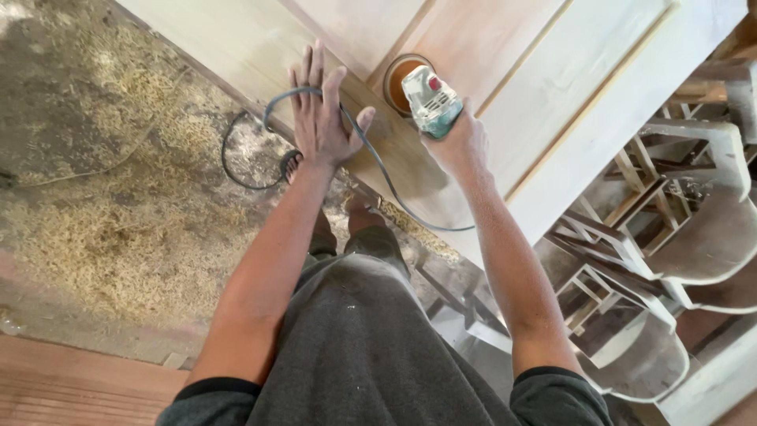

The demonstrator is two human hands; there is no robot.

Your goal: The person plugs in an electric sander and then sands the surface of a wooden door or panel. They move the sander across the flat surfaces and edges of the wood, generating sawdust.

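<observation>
Sander on a big wooden door

Sander [426, 99] sits on the wooden door [552, 71], near the middle of the picture. Its body is pale grey-green plastic with a small red button on top. Its long side runs from the hand toward the upper left. Its round pad [397, 79] is orange-brown and lies flat on the wood at the far end.

The right hand [461, 142] is wrapped tight around the back of the sander. That arm is stretched out almost straight, and it looks dusty.

The left hand [323, 118] is open and flat, fingers spread and pointing away from the person. It presses down on the door's edge. A thin grey cord [371, 154] runs under that hand, loops round past the fingers and curves back toward the right arm.

The door is pale, smooth wood with long raised strips and sunken panels. It slants from the upper left to the lower right.

The floor [118, 173] on the left is rough and covered in yellow wood shavings and dust. On the right stand pale wooden chairs [678, 252] with curved seats. The person wears dark grey clothes.
</observation>
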